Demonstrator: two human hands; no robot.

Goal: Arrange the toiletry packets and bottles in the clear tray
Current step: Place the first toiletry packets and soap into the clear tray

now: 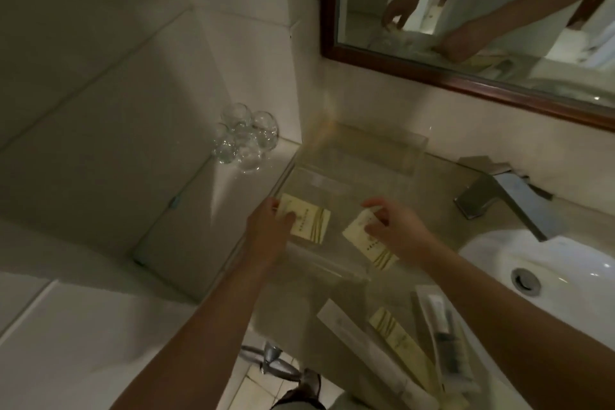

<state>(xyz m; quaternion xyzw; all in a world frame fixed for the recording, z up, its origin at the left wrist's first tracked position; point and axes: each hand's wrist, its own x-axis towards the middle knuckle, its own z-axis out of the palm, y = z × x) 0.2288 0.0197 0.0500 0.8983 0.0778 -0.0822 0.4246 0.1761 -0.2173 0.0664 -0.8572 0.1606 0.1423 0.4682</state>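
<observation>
2 hands (271, 226) (396, 226), 3 yellow pkts (309, 221) (367, 240) (392, 326), 1 clear tray (332, 183), 2 glasses (246, 136), 1 tap (499, 200).

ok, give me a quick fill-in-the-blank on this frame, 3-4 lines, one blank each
1. Each of the two hands, left hand and right hand, touches a yellow ____ in the clear tray.
2. The drinking glasses stand to the ____ of the tray.
3. The faucet reaches over the white ____.
4. On the wall above the counter hangs a wood-framed ____.

Missing words: packet; left; sink; mirror
</observation>
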